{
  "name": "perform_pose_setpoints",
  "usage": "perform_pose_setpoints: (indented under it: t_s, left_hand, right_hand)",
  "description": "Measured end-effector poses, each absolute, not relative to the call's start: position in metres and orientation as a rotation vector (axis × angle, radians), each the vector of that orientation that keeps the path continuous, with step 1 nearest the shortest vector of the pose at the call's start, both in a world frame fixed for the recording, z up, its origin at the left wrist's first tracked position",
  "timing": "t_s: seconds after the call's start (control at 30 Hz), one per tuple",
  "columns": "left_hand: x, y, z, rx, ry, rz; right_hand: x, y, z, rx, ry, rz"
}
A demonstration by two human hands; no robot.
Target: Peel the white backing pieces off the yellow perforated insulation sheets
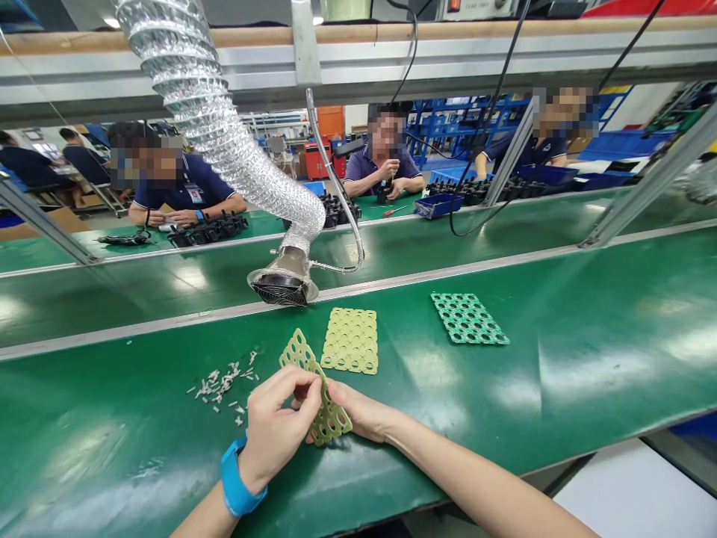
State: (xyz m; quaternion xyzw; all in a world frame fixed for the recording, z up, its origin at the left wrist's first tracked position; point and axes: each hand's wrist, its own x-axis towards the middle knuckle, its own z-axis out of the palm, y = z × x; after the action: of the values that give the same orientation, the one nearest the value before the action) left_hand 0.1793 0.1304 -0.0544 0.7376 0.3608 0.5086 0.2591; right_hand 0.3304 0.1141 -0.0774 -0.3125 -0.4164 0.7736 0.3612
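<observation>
A yellow-green circuit board panel (330, 418) with rows of round holes is held tilted above the green bench. My right hand (358, 409) grips it by its right edge, thumb on the near side. Against the panel's face, my left hand (283, 411) is closed in a pinch. Whatever its fingertips hold, if anything, is hidden. A similar yellow-green panel (350, 341) lies flat just behind my hands. To the left, many small pale parts (221, 385) are scattered in a loose pile. A green panel with round holes (469, 319) lies farther right.
A foil duct (224, 127) hangs over the bench, its fan-grilled hood (283, 280) low behind the panels. A metal rail (392, 276) runs along the far bench edge. Across from me, several people sit with black parts (207, 229) and a blue bin (438, 205).
</observation>
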Motion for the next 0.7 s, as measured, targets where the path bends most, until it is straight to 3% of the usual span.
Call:
perform_pose_setpoints:
  t_s: [0.37, 0.5, 0.7]
  left_hand:
    - [0.177, 0.134, -0.048, 1.95, 1.0, 1.34]
    - [0.142, 0.172, -0.049, 1.768, 1.265, 1.342]
    - [0.091, 0.225, -0.08, 2.108, 1.413, 0.606]
  right_hand:
    - [0.333, 0.11, -0.077, -0.888, -0.947, 2.048]
    - [0.339, 0.112, -0.076, -0.878, -0.833, 2.061]
    - [0.343, 0.117, -0.068, -0.86, -0.689, 1.997]
